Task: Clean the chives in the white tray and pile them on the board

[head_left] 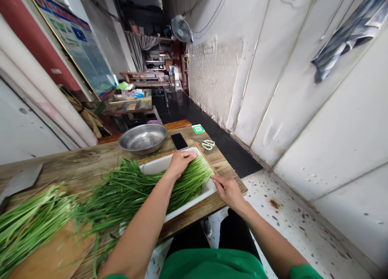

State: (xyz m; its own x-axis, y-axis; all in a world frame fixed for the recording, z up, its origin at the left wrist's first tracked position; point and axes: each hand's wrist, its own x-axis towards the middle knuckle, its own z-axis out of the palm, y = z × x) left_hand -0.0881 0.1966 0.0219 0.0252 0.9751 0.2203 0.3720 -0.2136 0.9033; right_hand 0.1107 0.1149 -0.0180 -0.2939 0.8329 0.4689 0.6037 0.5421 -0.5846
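Observation:
A thick bundle of green garlic chives [145, 186] lies lengthwise in a white tray [189, 204], with its leafy ends hanging past the tray's left end. My left hand [182, 162] reaches over the tray, its fingers bent and pinched on the pale stem ends at the upper right of the bundle. At the tray's right end, my right hand [227, 190] has thumb and finger pressed together at the stem tips; the pinched bit is too small to make out fully. Another heap of chives [33, 218] rests on brown cardboard [66, 246] at the lower left.
Behind the tray stand a steel bowl [142, 138], a black phone [179, 141] and pale-handled scissors [208, 144]. A green QR card [198, 129] lies at the far corner of the wooden table [87, 162]. A broad cleaver blade [22, 182] lies at left. White wall panels line the right.

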